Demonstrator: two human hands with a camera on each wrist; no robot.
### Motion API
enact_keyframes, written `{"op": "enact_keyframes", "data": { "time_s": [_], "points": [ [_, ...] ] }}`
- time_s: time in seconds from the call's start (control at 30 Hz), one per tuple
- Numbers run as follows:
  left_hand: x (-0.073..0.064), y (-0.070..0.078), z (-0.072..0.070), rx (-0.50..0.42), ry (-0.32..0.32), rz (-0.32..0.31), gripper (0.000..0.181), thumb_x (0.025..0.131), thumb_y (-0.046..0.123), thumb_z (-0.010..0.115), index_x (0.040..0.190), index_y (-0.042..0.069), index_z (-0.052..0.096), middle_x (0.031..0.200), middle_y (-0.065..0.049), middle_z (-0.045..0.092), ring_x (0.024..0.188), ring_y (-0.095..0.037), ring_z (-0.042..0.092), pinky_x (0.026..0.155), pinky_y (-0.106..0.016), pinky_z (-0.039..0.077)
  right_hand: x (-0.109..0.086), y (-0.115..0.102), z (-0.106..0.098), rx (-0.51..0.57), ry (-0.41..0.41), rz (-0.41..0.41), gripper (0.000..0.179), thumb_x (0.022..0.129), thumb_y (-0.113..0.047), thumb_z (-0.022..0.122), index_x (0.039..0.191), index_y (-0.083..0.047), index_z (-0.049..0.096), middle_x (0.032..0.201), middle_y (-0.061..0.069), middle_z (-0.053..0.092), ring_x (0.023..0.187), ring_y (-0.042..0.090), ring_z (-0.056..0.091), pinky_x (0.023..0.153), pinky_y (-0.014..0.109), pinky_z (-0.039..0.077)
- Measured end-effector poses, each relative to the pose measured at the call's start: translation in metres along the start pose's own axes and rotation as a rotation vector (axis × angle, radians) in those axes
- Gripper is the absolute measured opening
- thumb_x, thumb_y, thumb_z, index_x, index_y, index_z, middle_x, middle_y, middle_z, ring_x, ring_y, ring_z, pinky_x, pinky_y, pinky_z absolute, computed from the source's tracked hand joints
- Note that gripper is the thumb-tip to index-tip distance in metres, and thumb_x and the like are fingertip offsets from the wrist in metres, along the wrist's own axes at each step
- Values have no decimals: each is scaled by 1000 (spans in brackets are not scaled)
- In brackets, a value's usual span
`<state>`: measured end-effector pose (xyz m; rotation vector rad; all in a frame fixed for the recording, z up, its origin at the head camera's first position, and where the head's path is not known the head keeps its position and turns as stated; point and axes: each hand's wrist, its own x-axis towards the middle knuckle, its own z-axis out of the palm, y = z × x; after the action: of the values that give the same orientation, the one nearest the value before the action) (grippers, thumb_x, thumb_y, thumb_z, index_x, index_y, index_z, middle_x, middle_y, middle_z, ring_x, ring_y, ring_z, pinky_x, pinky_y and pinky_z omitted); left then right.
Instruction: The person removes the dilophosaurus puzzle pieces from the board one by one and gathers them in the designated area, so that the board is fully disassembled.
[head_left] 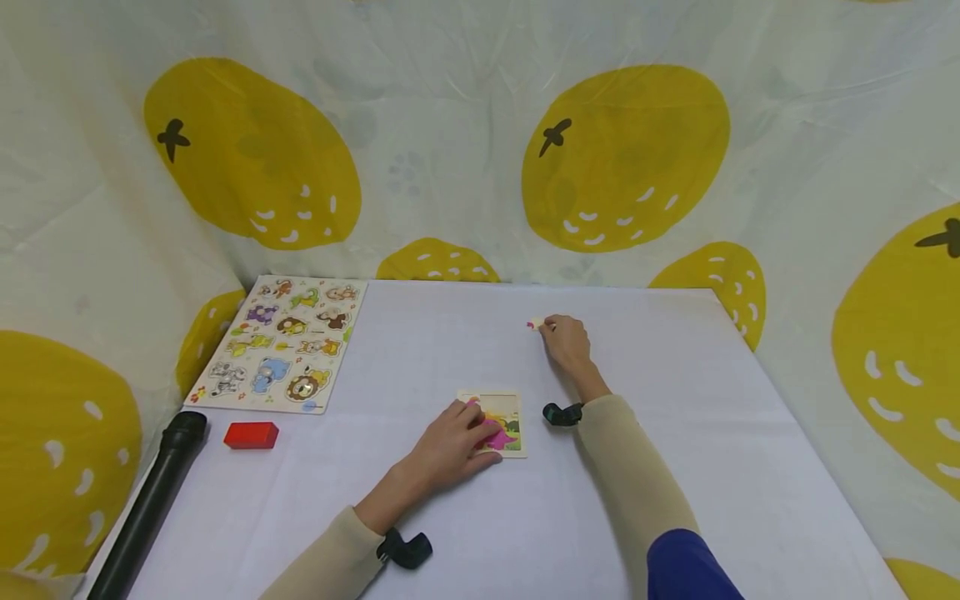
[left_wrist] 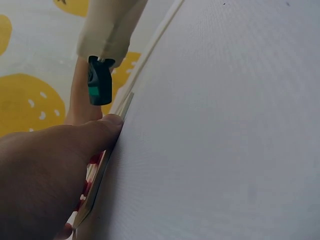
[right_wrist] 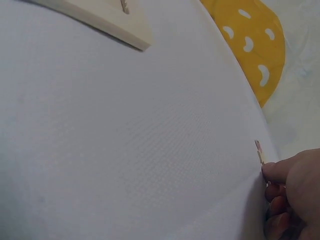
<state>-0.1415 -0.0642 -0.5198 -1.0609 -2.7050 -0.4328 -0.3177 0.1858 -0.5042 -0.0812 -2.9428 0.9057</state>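
My left hand (head_left: 448,444) rests over a small wooden picture puzzle (head_left: 522,425) near the middle of the table. Its fingers lie on the pink, yellow and green picture, partly hiding it, and in the left wrist view the thumb (left_wrist: 107,127) is at the board's edge. Farther back and to the right, my right hand (head_left: 567,342) pinches a small thin puzzle piece (head_left: 533,323) between thumb and fingers. Pink and pale colours show on the piece; the rest of it is hidden by the fingertips. In the right wrist view its tip (right_wrist: 259,150) sticks out past the fingers.
A larger animal puzzle board (head_left: 277,343) lies at the back left, with a red block (head_left: 251,435) in front of it. Along the left table edge runs a black tube (head_left: 153,500). A curtain with yellow fruit prints (head_left: 626,158) hangs behind the white table (head_left: 420,333).
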Motion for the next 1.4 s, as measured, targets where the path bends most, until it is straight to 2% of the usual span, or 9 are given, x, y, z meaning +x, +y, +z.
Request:
{"op": "enact_keyframes", "data": {
  "time_s": [0.27, 0.43, 0.6, 0.7, 0.83, 0.93, 1.03, 1.23, 1.4],
  "points": [
    [1, 2, 0, -6, -15, -5, 46, 92, 54, 66, 126, 24, 69, 108, 2, 55, 101, -14, 46, 87, -28, 44, -3, 3, -1, 15, 6, -26, 39, 100, -23, 57, 129, 2, 63, 119, 23, 70, 105, 36, 68, 88, 49, 53],
    [-1, 1, -1, -15, -13, -14, 45, 91, 53, 67, 125, 23, 69, 108, 1, 56, 100, -15, 46, 87, -29, 45, -9, 3, -2, 68, 18, -44, 41, 98, -22, 59, 131, 4, 61, 113, 24, 70, 98, 35, 65, 86, 48, 52],
    [-4, 1, -2, -15, 13, -4, 42, 91, 47, 70, 125, 22, 69, 108, 1, 57, 100, -16, 49, 89, -30, 47, -20, -1, -4, 82, 44, -37, 35, 99, -22, 59, 123, 3, 65, 105, 20, 69, 90, 29, 60, 81, 43, 51],
    [-6, 1, -3, -8, 20, 9, 41, 92, 42, 71, 127, 20, 69, 114, -1, 60, 105, -19, 55, 99, -34, 48, -27, -4, -6, 94, 79, -41, 30, 98, -21, 61, 116, 2, 68, 99, 19, 69, 87, 29, 60, 77, 41, 49],
    [-11, 3, -5, -14, -30, -17, 44, 94, 40, 68, 132, 18, 66, 131, -6, 61, 124, -23, 58, 112, -42, 43, -36, -7, -10, 98, 104, -56, 26, 96, -20, 63, 109, 1, 70, 95, 17, 69, 84, 28, 61, 75, 39, 49],
    [-13, 4, -7, -31, -69, -44, 46, 96, 40, 65, 136, 17, 64, 142, -7, 58, 136, -26, 52, 114, -43, 40, -42, -12, -10, 92, 99, -73, 25, 96, -21, 64, 107, 1, 70, 93, 16, 69, 82, 27, 62, 74, 38, 48],
    [-15, 4, -7, -35, -82, -53, 47, 97, 40, 63, 137, 17, 63, 145, -7, 56, 140, -27, 48, 115, -43, 40, -50, -18, -10, 97, 90, -90, 25, 95, -21, 65, 106, 0, 70, 90, 14, 69, 80, 26, 60, 72, 36, 47],
    [-16, 3, -5, -13, -78, -59, 48, 96, 43, 63, 138, 20, 62, 146, -5, 56, 138, -25, 48, 113, -42, 43, -66, -30, -7, 123, 80, -146, 23, 93, -21, 67, 104, -2, 71, 85, 11, 68, 76, 24, 60, 70, 33, 45],
    [-17, 1, -4, -30, -48, -57, 46, 96, 42, 63, 137, 21, 63, 143, -6, 57, 133, -23, 51, 110, -40, 45, -78, -38, -6, 143, 33, -188, 24, 93, -21, 67, 106, -2, 70, 86, 11, 67, 77, 22, 61, 67, 31, 47]
  ]
}}
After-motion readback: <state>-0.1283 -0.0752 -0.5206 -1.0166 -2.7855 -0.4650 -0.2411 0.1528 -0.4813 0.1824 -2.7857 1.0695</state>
